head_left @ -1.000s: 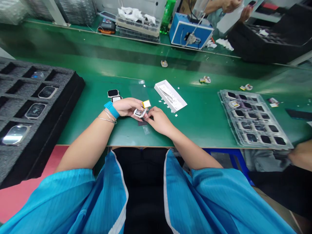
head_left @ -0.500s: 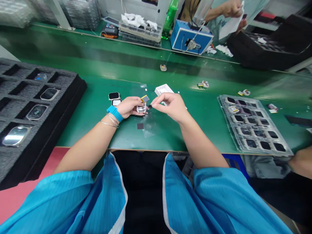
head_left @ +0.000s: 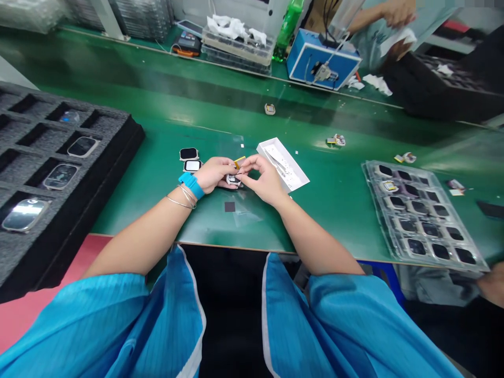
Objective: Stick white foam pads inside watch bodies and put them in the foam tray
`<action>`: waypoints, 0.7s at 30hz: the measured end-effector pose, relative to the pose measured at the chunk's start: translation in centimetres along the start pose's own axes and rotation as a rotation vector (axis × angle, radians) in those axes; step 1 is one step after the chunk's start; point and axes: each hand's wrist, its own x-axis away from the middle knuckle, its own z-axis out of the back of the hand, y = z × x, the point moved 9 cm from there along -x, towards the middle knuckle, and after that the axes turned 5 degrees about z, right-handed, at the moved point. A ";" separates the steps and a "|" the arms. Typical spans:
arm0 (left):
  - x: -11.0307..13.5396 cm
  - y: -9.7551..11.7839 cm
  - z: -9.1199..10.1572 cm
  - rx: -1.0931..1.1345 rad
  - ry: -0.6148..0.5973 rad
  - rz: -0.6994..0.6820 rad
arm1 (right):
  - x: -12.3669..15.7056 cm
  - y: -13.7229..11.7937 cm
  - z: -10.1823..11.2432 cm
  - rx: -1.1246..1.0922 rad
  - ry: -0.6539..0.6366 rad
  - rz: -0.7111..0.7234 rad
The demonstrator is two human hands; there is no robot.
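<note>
My left hand [head_left: 214, 173] is closed round a small open smartwatch case [head_left: 233, 180]. A yellow-edged battery [head_left: 240, 159] stands up from the far side of the case. The thumb and forefinger of my right hand [head_left: 265, 181] pinch at the case's right side, on a small black piece that their tips mostly cover. Below the hands, a dark square [head_left: 229, 207] lies on the green table beside clear film [head_left: 248, 218]. Two watch faces, one dark [head_left: 189, 154] and one with a white screen [head_left: 192, 166], lie near my left wrist.
A white box [head_left: 301, 181] with small parts sits right of my hands. A black foam tray [head_left: 136, 131] is at left, a clear tray [head_left: 380, 236] of watches at right. Behind stand a blue box [head_left: 297, 60] and another person's hands [head_left: 398, 11].
My right hand has moved left, its fingertips now at the watch case instead of apart from it. The white box shows more fully. The view has shifted slightly.
</note>
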 end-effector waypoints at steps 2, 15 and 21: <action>0.0 0.0 -0.1 0.009 -0.006 -0.006 | 0.0 -0.2 -0.1 0.026 0.000 0.017; 0.5 -0.1 -0.7 0.009 -0.052 0.024 | 0.3 1.5 1.6 0.051 0.175 -0.104; 0.8 -0.1 -2.1 0.061 -0.235 0.019 | 0.9 -0.2 2.4 0.153 0.298 0.004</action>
